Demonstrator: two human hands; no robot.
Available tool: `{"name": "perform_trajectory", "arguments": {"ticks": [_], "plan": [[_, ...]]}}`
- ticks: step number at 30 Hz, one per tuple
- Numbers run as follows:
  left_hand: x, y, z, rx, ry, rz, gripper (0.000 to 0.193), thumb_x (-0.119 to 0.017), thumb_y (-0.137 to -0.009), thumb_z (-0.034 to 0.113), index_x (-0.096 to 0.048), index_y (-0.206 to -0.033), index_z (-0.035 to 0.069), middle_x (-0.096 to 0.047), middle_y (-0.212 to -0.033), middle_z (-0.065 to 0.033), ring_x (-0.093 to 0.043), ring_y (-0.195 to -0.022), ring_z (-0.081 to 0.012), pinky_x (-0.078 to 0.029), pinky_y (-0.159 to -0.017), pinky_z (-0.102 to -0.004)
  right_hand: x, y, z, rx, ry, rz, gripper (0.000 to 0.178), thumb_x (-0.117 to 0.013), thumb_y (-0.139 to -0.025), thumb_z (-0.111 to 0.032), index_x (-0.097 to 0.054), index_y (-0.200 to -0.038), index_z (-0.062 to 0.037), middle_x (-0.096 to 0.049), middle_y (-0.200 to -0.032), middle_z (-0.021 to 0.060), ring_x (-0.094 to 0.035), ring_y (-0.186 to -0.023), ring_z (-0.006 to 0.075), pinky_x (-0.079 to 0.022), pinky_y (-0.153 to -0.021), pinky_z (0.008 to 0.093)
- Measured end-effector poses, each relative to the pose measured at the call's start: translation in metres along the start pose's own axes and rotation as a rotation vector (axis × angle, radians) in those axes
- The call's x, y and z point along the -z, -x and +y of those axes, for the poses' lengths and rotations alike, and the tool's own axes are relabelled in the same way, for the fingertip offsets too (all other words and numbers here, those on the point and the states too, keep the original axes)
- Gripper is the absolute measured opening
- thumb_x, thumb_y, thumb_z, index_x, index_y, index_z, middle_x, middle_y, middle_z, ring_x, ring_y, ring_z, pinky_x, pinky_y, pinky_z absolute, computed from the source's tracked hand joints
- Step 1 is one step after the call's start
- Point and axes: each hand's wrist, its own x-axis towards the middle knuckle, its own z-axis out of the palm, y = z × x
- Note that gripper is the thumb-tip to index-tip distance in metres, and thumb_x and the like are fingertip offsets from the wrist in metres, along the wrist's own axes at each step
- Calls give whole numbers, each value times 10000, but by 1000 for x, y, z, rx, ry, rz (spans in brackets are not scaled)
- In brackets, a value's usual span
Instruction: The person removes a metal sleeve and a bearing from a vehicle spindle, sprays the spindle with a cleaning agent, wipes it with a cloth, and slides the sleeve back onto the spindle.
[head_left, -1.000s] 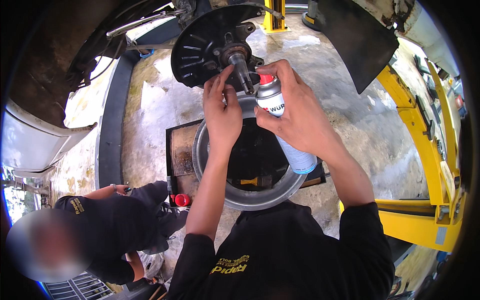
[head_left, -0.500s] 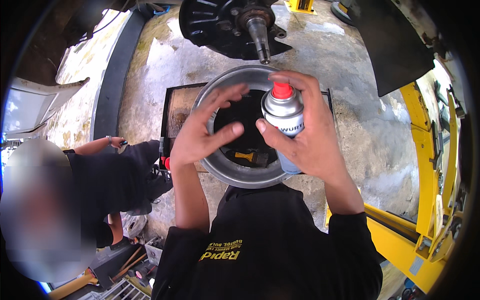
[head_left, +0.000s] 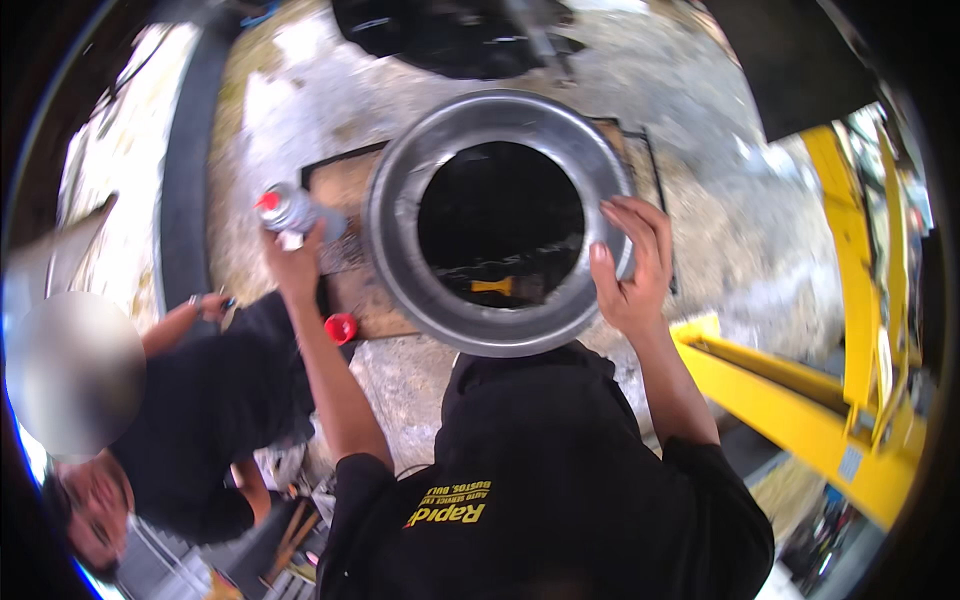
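Observation:
My left hand (head_left: 290, 265) is closed around a silver spray can (head_left: 287, 208) with a red nozzle, held out to the left of a round metal basin (head_left: 400, 285). Dark liquid (head_left: 500, 215) fills the middle of the basin. A paint brush (head_left: 492, 287) with a yellow handle lies in it, near the front side. At the basin's right rim is my right hand (head_left: 640, 270), thumb and fingers apart and overlapping the rim. Whether its fingertips press on the metal cannot be made out.
Under the basin lies a brown board (head_left: 365, 300) with a dark frame; a red cap (head_left: 341, 327) is at its left. A co-worker in a black shirt (head_left: 215, 380) is at the left. A yellow lift arm (head_left: 780, 400) stands right. A blurred black hub part (head_left: 450, 35) hangs beyond the basin.
The spray can has passed from my right hand to my left and moved out to the left. My right hand has come to the basin's right rim. The view has shifted.

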Motion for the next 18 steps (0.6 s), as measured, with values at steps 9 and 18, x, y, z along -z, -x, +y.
{"name": "perform_trajectory", "arguments": {"ticks": [9,18], "plan": [[-50,-114,-170,275,-365,-310,767,-859,-789,306,-571,-1381,-89,-696,-1236,-219,-665,-1155,-308,-504,-1002,-410,91,96,201,-824,470,7,212,-651,-961,-173,-736,-1135,-89,-701,-1035,133,-700,-875,276,-555,-801,379],[-72,-135,-220,563,-757,-716,824,-850,-787,368,-564,-1388,-117,-663,-1312,-280,-663,-1193,-369,-492,-1036,-434,33,161,223,-1021,392,-117,270,-671,-957,-304,-707,-1125,-97,-667,-1144,169,-653,-1065,374,-526,-947,471]]}}
